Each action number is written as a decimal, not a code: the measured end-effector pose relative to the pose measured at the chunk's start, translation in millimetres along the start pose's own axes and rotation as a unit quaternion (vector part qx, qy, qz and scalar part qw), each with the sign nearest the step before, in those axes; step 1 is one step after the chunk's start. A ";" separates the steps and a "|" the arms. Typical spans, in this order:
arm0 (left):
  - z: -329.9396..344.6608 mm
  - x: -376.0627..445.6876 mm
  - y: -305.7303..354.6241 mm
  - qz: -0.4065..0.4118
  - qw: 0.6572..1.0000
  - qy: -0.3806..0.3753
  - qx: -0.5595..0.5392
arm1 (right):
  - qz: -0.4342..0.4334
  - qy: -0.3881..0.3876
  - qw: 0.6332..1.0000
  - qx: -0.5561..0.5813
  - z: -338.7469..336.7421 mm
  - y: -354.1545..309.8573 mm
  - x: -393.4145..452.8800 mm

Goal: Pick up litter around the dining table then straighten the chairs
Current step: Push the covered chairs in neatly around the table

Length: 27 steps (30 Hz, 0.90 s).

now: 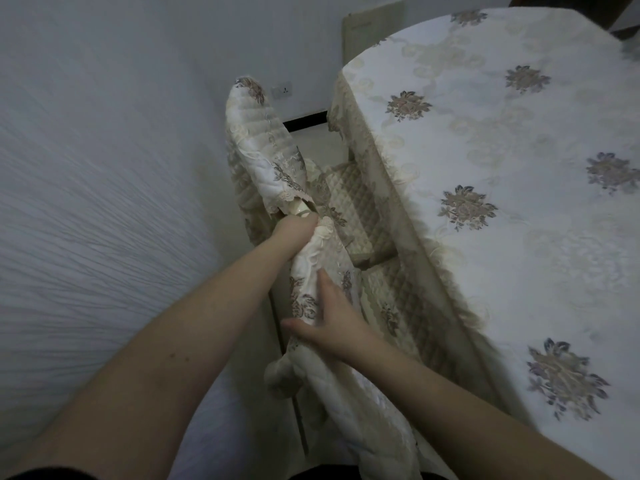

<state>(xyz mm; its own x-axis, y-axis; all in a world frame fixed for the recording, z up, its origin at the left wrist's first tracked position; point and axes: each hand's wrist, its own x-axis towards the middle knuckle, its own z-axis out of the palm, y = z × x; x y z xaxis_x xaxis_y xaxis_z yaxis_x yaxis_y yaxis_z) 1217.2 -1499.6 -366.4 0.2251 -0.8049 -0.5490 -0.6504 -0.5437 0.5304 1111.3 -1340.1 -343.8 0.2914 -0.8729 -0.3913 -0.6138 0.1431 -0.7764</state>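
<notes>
Two dining chairs stand side by side against the table, both in quilted cream covers with floral patches. The near chair's covered backrest (pixel 311 282) runs from bottom centre upward; my right hand (pixel 329 327) grips its top edge, thumb to the left. My left hand (pixel 294 233) is closed around the backrest edge further up, where the far chair's backrest (pixel 258 140) begins. Their quilted seats (pixel 360 209) are tucked partly under the table. The dining table (pixel 519 202) on the right wears a white cloth with floral motifs. No litter is visible.
A white textured wall (pixel 104 168) fills the left, close behind the chairs. A wall socket (pixel 281 90) sits low on the back wall, with a pale panel (pixel 372 27) beside the table. A dark chair back (pixel 623 15) shows at top right.
</notes>
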 end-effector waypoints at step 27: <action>39.0 -136.0 -72.5 0.103 0.985 0.069 -0.122 | -0.066 -0.061 0.981 -0.171 26.5 70.7 -115.2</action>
<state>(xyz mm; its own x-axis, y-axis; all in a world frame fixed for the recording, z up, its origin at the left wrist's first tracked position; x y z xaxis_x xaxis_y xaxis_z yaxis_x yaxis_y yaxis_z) 1205.4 -1341.5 -355.4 0.2131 -0.9199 -0.3293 -0.5034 -0.3922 0.7700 1053.7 -1217.0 -366.7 0.4575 -0.8078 -0.3718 -0.7690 -0.1495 -0.6215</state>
